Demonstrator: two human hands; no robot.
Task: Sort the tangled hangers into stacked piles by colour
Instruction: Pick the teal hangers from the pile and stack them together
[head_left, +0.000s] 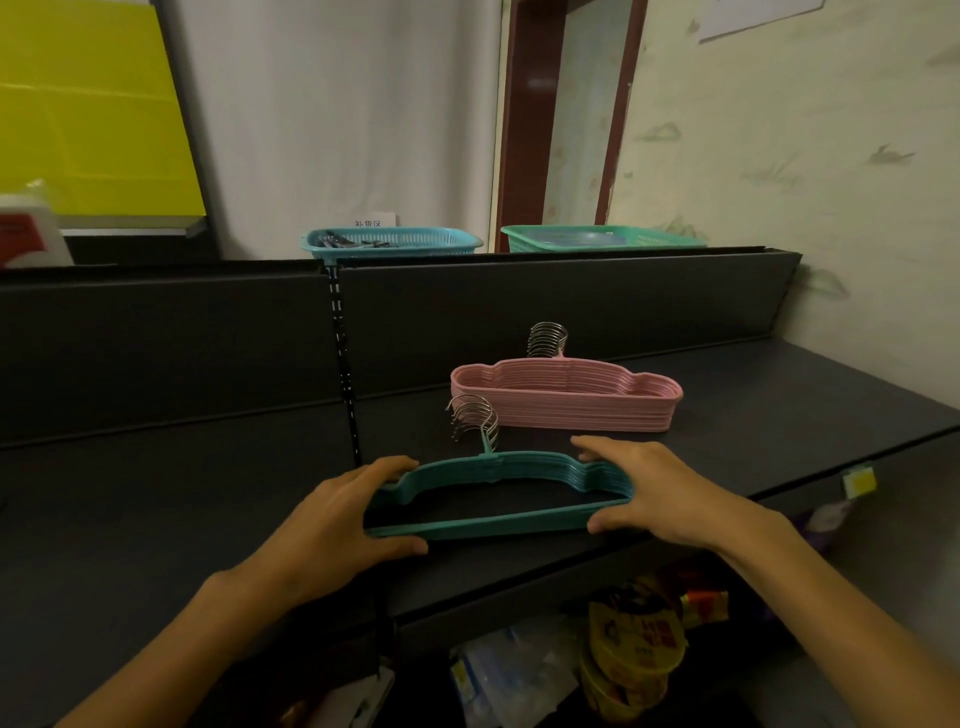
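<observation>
Head view, notes traded at the shelf.

A: Teal hanger stack (498, 499) lies flat on the dark shelf (779, 395), near edge, at 6 o'clock from the pink hanger stack (566, 395). The piles sit apart with a strip of bare shelf between. Both sets of chrome hooks stand up toward 12 o'clock.

B: Hands?

A: Left hand (332, 525) grips the stack's 9 o'clock end, fingers curled over the shoulder, thumb under the bottom bar. Right hand (654, 488) holds the 3 o'clock end the same way, thumb against the lower corner. Both are clamped on the teal pile, squaring it, I judge.

B: Handling?

A: Thin plastic, so probably light and fairly stiff, a little springy along the long bar. Layers look smooth and likely to slide on each other; the top ones fan slightly at 3 o'clock. Best hold is at both shoulder ends, squeezing inward. Hooks could snag each other if lifted by one end.

B: Progress?

A: Two colours, two piles; no loose hangers visible. Near done, I'd say. Blue basket (389, 241) and green basket (597, 236) sit behind the back panel at 12 o'clock.
</observation>
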